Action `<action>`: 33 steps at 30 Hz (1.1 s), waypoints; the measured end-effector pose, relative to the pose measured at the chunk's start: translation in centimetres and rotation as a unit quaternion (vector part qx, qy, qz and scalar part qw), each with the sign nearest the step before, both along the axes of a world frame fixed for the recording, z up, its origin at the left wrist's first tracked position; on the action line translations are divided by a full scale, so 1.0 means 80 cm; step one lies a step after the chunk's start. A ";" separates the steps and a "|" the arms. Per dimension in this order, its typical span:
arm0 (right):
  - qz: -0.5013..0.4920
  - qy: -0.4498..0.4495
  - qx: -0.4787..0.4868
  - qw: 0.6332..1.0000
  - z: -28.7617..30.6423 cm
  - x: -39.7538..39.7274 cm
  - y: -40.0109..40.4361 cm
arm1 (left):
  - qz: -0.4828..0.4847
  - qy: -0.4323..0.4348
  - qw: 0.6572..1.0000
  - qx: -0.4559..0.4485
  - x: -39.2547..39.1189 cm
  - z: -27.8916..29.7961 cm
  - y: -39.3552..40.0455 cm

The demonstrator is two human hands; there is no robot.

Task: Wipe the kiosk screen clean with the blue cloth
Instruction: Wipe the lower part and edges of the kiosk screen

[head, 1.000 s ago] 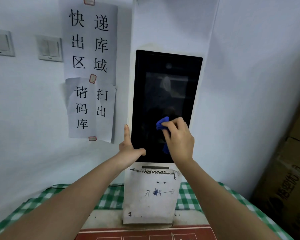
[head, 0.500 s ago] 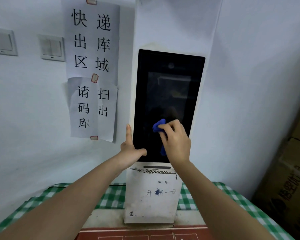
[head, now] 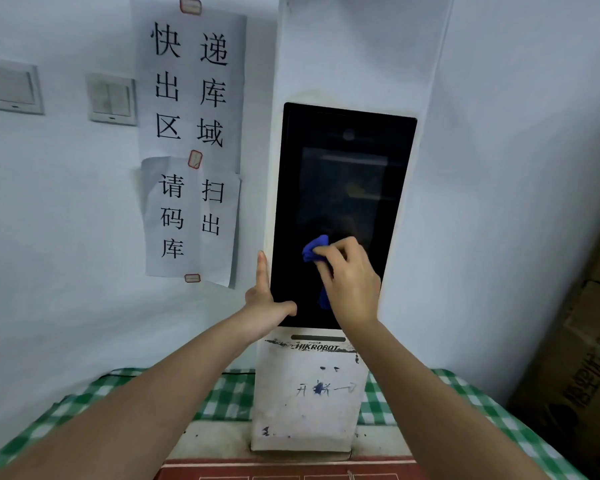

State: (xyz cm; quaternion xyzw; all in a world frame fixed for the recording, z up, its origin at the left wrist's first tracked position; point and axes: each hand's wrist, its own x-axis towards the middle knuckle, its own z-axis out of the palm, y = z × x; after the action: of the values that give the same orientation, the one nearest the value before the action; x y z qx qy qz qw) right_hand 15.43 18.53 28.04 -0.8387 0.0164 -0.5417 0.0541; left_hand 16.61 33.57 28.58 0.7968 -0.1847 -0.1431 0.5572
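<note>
A tall white kiosk stands against the wall with a black screen (head: 343, 188) in its upper half. My right hand (head: 350, 282) grips a bunched blue cloth (head: 314, 250) and presses it against the lower left part of the screen. Part of the cloth shows below my palm. My left hand (head: 265, 299) braces the kiosk's left edge, with the fingers straight up along the side and the thumb lying across the screen's bottom left corner.
Paper signs (head: 191, 140) with black characters are taped to the wall left of the kiosk, beside two wall switches (head: 111, 98). The kiosk base (head: 305, 403) stands on a table with a green checked cloth (head: 229, 400). Cardboard boxes (head: 575, 386) stand at the right.
My right hand with the cloth has slid slightly leftward across the lower screen. The left hand has kept its place on the kiosk's edge.
</note>
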 end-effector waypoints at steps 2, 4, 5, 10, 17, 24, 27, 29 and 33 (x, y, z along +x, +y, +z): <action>0.001 0.008 -0.036 0.999 -0.010 0.003 -0.002 | 0.000 0.000 1.000 0.001 0.001 0.000 0.000; -0.004 0.037 -0.123 0.992 -0.022 0.004 -0.011 | 0.003 -0.001 1.000 0.004 0.002 0.000 0.001; -0.006 0.055 -0.171 0.984 -0.026 0.003 -0.016 | 0.002 -0.002 1.000 0.005 0.002 -0.001 0.002; -0.009 0.053 -0.157 0.986 0.001 0.000 -0.020 | -0.007 0.003 1.000 -0.001 0.000 -0.001 0.004; 0.002 0.026 -0.114 0.993 -0.011 0.010 0.010 | -0.009 -0.002 1.000 -0.024 0.000 -0.005 0.004; 0.009 0.063 -0.190 0.980 -0.009 0.010 0.002 | -0.032 0.008 0.999 -0.030 -0.002 -0.013 0.014; 0.009 0.008 -0.074 0.997 0.008 0.013 0.023 | -0.029 0.013 0.999 -0.031 0.001 -0.015 0.013; 0.003 -0.007 -0.060 0.998 0.003 0.018 0.034 | -0.024 0.010 0.999 -0.028 0.005 -0.017 0.010; -0.008 0.045 -0.178 0.983 -0.022 0.025 0.031 | -0.039 0.002 0.999 -0.036 0.012 -0.022 0.007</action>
State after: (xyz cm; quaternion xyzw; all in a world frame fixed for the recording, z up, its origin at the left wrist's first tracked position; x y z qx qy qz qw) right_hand 17.43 21.01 26.30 -0.8583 -0.0711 -0.4981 -0.1010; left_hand 17.59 34.13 26.85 0.7684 -0.2192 -0.1592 0.5798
